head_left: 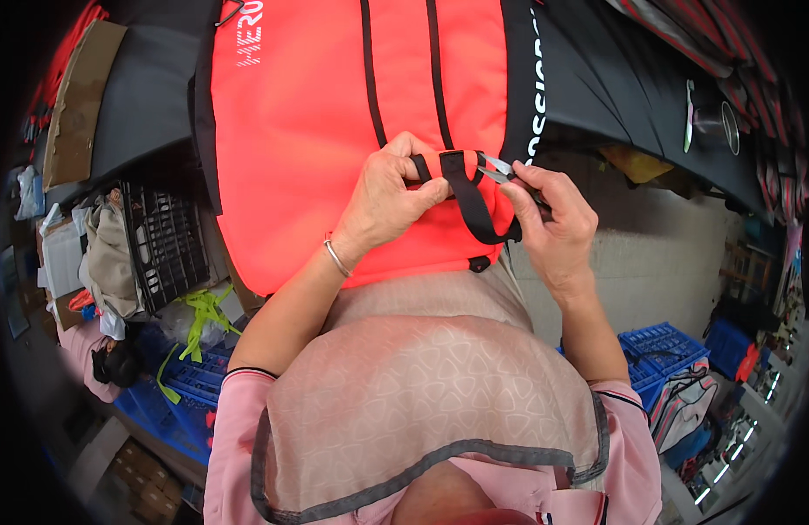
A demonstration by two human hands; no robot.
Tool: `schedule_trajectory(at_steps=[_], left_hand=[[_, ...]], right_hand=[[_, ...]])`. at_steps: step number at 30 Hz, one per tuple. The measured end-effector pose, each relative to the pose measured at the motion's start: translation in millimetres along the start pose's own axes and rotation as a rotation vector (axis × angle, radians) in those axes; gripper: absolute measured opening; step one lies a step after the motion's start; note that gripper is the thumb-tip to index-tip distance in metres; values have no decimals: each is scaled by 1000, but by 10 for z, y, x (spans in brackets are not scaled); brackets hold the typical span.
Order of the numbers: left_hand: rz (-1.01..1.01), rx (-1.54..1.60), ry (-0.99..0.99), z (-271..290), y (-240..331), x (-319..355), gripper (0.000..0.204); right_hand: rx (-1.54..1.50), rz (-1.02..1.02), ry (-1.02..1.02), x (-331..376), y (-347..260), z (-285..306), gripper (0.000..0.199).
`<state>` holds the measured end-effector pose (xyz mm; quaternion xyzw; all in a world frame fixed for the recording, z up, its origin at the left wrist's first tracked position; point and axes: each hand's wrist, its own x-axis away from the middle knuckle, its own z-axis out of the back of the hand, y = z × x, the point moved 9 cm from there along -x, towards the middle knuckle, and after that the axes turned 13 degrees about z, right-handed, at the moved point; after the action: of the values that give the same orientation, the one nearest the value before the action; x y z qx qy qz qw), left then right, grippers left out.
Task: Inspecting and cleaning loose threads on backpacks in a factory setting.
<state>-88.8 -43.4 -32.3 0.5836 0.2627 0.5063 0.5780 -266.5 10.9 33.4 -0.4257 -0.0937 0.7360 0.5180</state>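
A bright coral bag (291,140) with black side panels and black piping lies in front of me, its near end against my apron. My left hand (391,192) is closed on a coral and black handle strap (468,206) near the bag's right side, thumb and fingers pinching it. Between the fingers of my right hand (557,214) is a small pair of thread snips (497,168). Their metal blades point left, at the strap's right end beside the black webbing. Whether the blades touch a thread is too small to tell. Part of the snips is hidden by my fingers.
The bag rests on a dark-covered table (597,79). A metal cup (716,127) stands at the right, near striped fabric pieces (684,26). Cardboard (85,96) lies far left. Below are a black crate (164,249), yellow-green strips (205,319), a blue crate (662,350) and another person (90,359).
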Motion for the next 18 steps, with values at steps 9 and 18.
schedule_trajectory(at_steps=[9, 18], left_hand=[[115, 88, -94, -11, -68, -75, 13], [118, 148, -114, -13, -265, -166, 22]], right_hand=[[-239, -270, -45, -4, 322, -145, 21], [-691, -666, -264, 257, 252, -317, 36]])
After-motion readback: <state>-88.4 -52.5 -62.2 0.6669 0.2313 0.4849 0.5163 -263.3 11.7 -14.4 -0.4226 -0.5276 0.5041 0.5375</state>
